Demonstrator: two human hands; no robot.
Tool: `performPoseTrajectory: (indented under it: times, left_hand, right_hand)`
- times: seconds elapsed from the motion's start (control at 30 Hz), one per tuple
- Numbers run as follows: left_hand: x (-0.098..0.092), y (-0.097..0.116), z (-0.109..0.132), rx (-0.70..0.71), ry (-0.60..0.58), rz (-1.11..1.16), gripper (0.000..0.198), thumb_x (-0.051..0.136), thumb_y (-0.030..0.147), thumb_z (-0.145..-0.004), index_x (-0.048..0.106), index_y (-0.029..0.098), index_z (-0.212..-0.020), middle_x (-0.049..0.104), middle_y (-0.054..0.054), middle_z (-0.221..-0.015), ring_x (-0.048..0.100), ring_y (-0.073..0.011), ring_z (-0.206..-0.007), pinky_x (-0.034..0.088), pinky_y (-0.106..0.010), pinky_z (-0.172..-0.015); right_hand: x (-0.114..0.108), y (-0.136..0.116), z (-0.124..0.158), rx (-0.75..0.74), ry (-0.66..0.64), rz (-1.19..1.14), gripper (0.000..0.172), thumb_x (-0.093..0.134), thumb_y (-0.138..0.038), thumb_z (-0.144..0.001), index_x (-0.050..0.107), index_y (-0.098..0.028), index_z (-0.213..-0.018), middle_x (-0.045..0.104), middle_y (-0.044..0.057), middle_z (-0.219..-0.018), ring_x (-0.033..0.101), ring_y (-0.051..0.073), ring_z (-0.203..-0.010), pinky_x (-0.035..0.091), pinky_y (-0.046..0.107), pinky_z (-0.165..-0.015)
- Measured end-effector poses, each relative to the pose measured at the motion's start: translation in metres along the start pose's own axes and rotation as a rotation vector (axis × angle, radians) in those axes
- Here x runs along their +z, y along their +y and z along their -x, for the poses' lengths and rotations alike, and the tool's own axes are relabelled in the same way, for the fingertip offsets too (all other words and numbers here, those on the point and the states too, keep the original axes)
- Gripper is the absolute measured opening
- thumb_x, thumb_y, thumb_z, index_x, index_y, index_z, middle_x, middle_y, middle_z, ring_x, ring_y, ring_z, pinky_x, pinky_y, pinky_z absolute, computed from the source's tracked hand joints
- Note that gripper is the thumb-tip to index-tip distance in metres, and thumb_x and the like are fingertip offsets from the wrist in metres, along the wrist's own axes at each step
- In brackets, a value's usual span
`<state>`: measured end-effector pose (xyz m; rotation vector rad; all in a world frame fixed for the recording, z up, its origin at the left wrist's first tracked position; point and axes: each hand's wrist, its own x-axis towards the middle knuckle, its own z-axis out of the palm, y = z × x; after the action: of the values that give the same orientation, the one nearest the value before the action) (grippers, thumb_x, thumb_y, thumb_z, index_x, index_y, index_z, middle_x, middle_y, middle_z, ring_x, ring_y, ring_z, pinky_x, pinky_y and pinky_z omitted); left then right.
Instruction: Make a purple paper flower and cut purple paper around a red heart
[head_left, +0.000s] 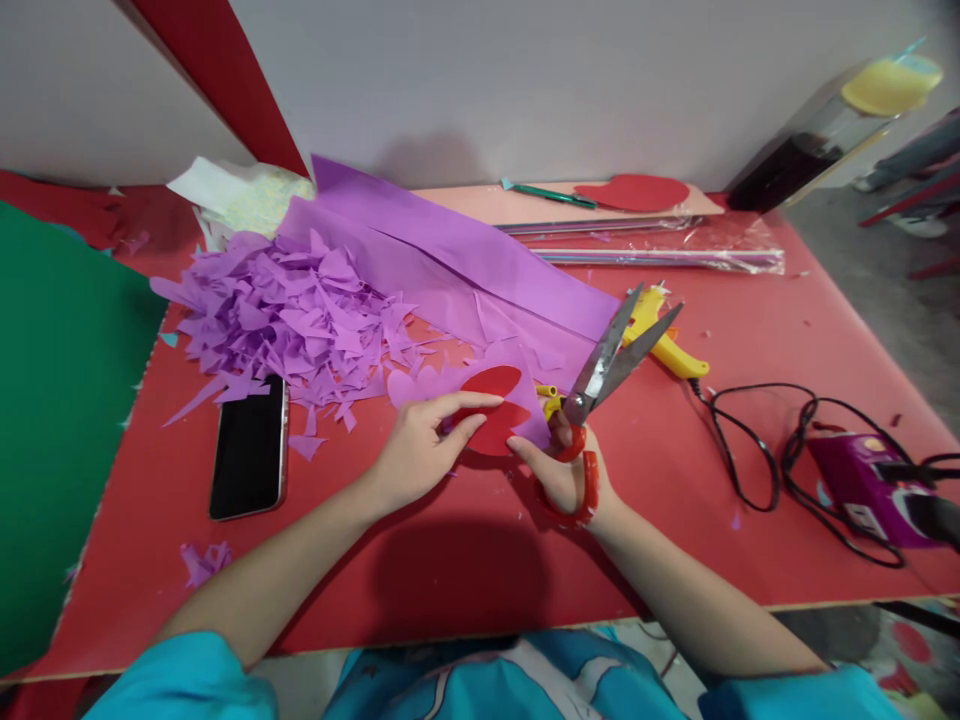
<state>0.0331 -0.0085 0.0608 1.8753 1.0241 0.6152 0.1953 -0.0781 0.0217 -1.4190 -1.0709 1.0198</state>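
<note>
My left hand (420, 440) pinches a red cut-out shape (499, 432) with two rounded lobes, thumb and index finger on its left side. The red shape lies against a small purple sheet (536, 425). My right hand (566, 475) is closed round the scissors (592, 385), with fingers through their red-wrapped handles. The blades stand apart and point up and to the right, away from the sheet. My right thumb touches the right edge of the red shape. Just beyond my hands lie larger purple sheets (450, 275).
A heap of purple scraps (285, 320) covers the left side of the red table, with a phone (250, 450) in front. Right are a yellow glue gun (664, 340), its black cord and a purple power box (862, 485). A dark bottle (795, 160) stands far right.
</note>
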Motion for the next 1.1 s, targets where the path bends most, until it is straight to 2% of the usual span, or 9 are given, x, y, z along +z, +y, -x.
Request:
performPoseTrajectory:
  times: [0.3, 0.5, 0.6, 0.7, 0.77, 0.93, 1.1]
  left_hand:
    - [0.002, 0.0003, 0.0019, -0.025, 0.036, -0.01, 0.022, 0.058, 0.016, -0.079, 0.069, 0.019, -0.098, 0.073, 0.0, -0.083, 0.04, -0.0031, -0.038, 0.037, -0.017, -0.038]
    - [0.0028, -0.0016, 0.0011, -0.015, 0.096, -0.023, 0.021, 0.058, 0.018, -0.08, 0.07, 0.019, -0.097, 0.073, -0.002, -0.085, 0.054, -0.0068, -0.044, 0.043, -0.019, -0.042]
    - [0.0034, -0.0032, 0.0018, 0.012, 0.116, -0.047, 0.02, 0.058, 0.019, -0.081, 0.07, 0.019, -0.096, 0.074, -0.003, -0.084, 0.062, -0.0108, -0.054, 0.046, -0.02, -0.047]
    - [0.0035, -0.0043, 0.0025, 0.029, 0.117, -0.058, 0.02, 0.058, 0.018, -0.081, 0.07, 0.02, -0.096, 0.074, -0.004, -0.084, 0.065, -0.0126, -0.06, 0.047, -0.02, -0.048]
    - [0.0033, -0.0039, 0.0026, 0.045, 0.086, -0.056, 0.02, 0.057, 0.017, -0.08, 0.07, 0.02, -0.096, 0.074, -0.003, -0.087, 0.065, -0.0125, -0.062, 0.047, -0.019, -0.049]
    - [0.004, 0.0007, 0.0023, 0.089, -0.097, -0.023, 0.021, 0.056, 0.015, -0.081, 0.069, 0.021, -0.096, 0.073, -0.003, -0.093, 0.067, -0.0133, -0.076, 0.051, -0.02, -0.063]
    - [0.0057, 0.0035, 0.0037, 0.032, -0.157, -0.055, 0.022, 0.055, 0.018, -0.083, 0.068, 0.022, -0.1, 0.073, -0.001, -0.092, 0.057, -0.0086, -0.056, 0.047, -0.02, -0.056]
  right_hand:
    - [0.0012, 0.003, -0.0006, 0.03, 0.005, -0.026, 0.029, 0.067, -0.031, -0.071, 0.056, -0.022, -0.096, 0.063, 0.008, -0.1, 0.062, 0.026, -0.092, 0.051, 0.044, -0.084]
    - [0.005, 0.008, -0.0001, 0.055, 0.036, -0.248, 0.024, 0.067, -0.032, -0.072, 0.051, -0.023, -0.088, 0.054, 0.004, -0.096, 0.058, 0.017, -0.073, 0.056, 0.034, -0.062]
    - [0.0053, 0.0076, -0.0006, 0.055, 0.016, -0.284, 0.022, 0.066, -0.033, -0.073, 0.05, -0.024, -0.085, 0.053, 0.002, -0.088, 0.057, 0.016, -0.071, 0.055, 0.032, -0.061]
    - [0.0036, 0.0073, -0.0027, 0.034, 0.073, -0.292, 0.023, 0.067, -0.034, -0.073, 0.049, -0.024, -0.083, 0.054, 0.001, -0.084, 0.056, 0.014, -0.067, 0.053, 0.03, -0.061]
    - [0.0023, 0.0073, -0.0047, 0.026, 0.106, -0.299, 0.026, 0.069, -0.033, -0.071, 0.048, -0.023, -0.083, 0.054, 0.0, -0.08, 0.056, 0.013, -0.066, 0.053, 0.03, -0.064]
    - [0.001, 0.0081, -0.0066, 0.012, 0.045, -0.255, 0.027, 0.07, -0.031, -0.069, 0.05, -0.022, -0.084, 0.059, 0.0, -0.079, 0.06, 0.017, -0.074, 0.052, 0.034, -0.071]
    - [0.0007, 0.0075, -0.0025, 0.083, 0.074, -0.082, 0.029, 0.071, -0.033, -0.068, 0.052, -0.023, -0.087, 0.062, 0.005, -0.087, 0.062, 0.025, -0.084, 0.051, 0.045, -0.078]
